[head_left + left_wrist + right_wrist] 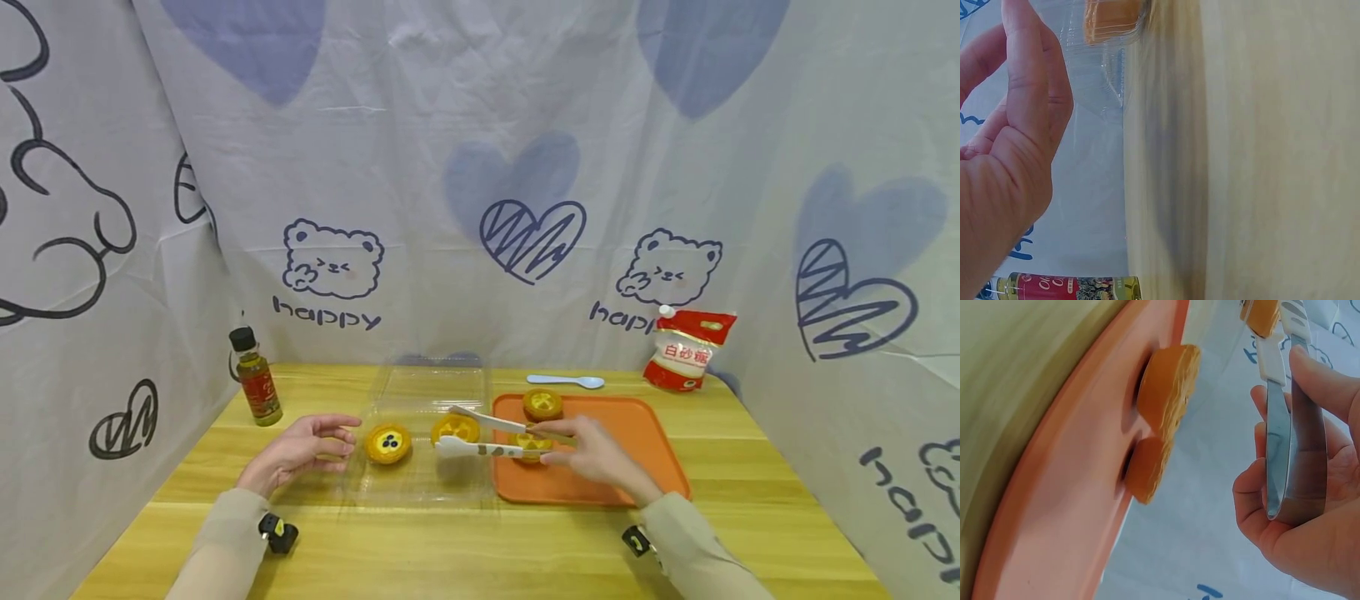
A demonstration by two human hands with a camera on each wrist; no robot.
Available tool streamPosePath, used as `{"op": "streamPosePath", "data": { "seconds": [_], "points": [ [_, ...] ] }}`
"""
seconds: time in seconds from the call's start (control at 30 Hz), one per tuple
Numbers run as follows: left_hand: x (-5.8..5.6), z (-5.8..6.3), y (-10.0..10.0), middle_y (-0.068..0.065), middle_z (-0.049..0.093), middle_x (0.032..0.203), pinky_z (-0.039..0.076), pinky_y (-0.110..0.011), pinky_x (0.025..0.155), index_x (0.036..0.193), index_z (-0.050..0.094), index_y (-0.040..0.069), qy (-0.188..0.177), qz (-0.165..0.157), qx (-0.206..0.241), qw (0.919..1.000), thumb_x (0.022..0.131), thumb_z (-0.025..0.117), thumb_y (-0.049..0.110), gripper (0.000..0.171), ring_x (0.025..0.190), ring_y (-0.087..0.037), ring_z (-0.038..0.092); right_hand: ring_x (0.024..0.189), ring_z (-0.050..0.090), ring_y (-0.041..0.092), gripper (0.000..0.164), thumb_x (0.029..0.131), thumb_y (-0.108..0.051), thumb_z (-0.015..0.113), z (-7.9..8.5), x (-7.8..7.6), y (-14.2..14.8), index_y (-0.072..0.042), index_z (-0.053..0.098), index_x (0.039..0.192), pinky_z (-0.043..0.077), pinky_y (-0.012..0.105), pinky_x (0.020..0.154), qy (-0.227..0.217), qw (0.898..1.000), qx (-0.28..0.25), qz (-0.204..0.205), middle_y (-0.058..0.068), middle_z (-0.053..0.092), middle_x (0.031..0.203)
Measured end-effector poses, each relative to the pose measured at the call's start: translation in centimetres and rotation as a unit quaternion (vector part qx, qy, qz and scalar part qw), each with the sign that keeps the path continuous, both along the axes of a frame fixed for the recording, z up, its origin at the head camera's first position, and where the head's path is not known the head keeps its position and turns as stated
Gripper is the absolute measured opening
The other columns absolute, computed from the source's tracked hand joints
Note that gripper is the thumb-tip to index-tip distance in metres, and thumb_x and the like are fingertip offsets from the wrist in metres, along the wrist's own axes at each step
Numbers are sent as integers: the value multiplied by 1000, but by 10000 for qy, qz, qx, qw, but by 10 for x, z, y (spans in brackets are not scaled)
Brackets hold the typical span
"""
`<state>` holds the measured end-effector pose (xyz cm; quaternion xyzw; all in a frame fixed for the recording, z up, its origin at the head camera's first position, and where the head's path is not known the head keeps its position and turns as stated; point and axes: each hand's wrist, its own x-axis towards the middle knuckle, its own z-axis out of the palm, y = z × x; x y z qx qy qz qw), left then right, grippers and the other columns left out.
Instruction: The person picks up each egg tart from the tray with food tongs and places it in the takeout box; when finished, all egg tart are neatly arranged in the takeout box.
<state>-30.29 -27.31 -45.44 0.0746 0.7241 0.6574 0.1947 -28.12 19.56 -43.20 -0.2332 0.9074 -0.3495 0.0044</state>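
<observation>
My right hand point(592, 450) grips metal tongs point(1310, 437) with white tips, its thumb and fingers on opposite arms. The tips spread to either side of a yellow-topped tart point(459, 430) at the right of a clear plastic box point(420, 492); whether they touch it, I cannot tell. Another tart with dark berries point(387, 443) sits at the box's left. Two more tarts stand on an orange tray point(600, 492): one at the back point(543, 404), one partly behind the tongs point(529, 444). Beside the box's left edge, my left hand point(307, 450) holds nothing, fingers loosely bent.
The box's clear lid point(431, 385) stands raised at the back. Behind the tray lie a white spoon point(566, 382) and, farther right, a red and white sugar bag point(686, 350). An oil bottle point(258, 383) stands at the left. A printed curtain point(435, 317) surrounds the wooden table point(525, 550).
</observation>
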Motion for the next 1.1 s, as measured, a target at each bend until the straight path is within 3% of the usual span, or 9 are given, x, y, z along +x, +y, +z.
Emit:
{"op": "streamPosePath", "data": {
  "seconds": [0.1,0.17,0.3,0.6,0.8,0.93,1.03,1.1],
  "points": [
    [0,1,0,-10,60,109,61,-35,78,145,37,-8,-14,-15,-4,10000,89,68,1,65,92,-18,64,75,51,18,40,85,-17,76,0,-1,-6,-21,69,124,46,31,65,-57,9999,85,76,1,68,124],
    [0,1,0,-10,60,109,61,-35,78,145,37,-8,-23,-5,6,10000,89,68,1,65,92,-18,64,69,48,18,40,84,-17,76,0,-1,-11,-21,70,124,41,27,60,-90,9998,127,130,1,69,123],
    [1,1,0,-10,60,108,62,-34,77,145,37,-8,-36,-2,28,10000,88,68,1,65,91,-18,64,66,49,14,40,84,-18,77,-2,-2,-17,-20,70,123,41,24,59,-105,9993,163,322,3,71,118],
    [0,0,1,-9,61,108,62,-34,77,145,36,-8,-42,9,6,10000,89,67,0,65,90,-17,65,48,31,7,38,87,-22,75,-2,-1,-29,-20,69,124,36,21,52,-226,9978,281,564,2,74,106],
    [0,1,0,-9,61,108,62,-34,77,145,37,-7,-37,34,-21,10000,89,67,1,64,90,-18,64,45,19,9,37,88,-27,73,3,0,-39,-24,69,124,28,22,46,-315,9971,329,605,10,71,81],
    [0,0,0,-10,61,108,62,-33,76,145,36,-7,-56,32,2,10000,89,67,0,65,89,-18,65,45,18,9,37,89,-26,72,5,-1,-43,-25,69,126,32,22,49,-442,9955,324,775,11,73,93],
    [0,0,1,-11,61,109,62,-33,76,145,36,-8,-47,25,4,10000,89,67,0,64,89,-18,65,49,27,9,38,89,-23,72,6,-2,-46,-23,68,126,42,24,61,-471,9940,390,911,5,72,117],
    [0,1,1,-11,60,109,62,-33,76,145,36,-8,-35,32,-5,10000,89,67,0,64,89,-18,65,54,35,8,37,88,-21,73,7,-3,-48,-20,69,125,44,27,67,-435,9930,443,1000,5,71,119]
  ]
}}
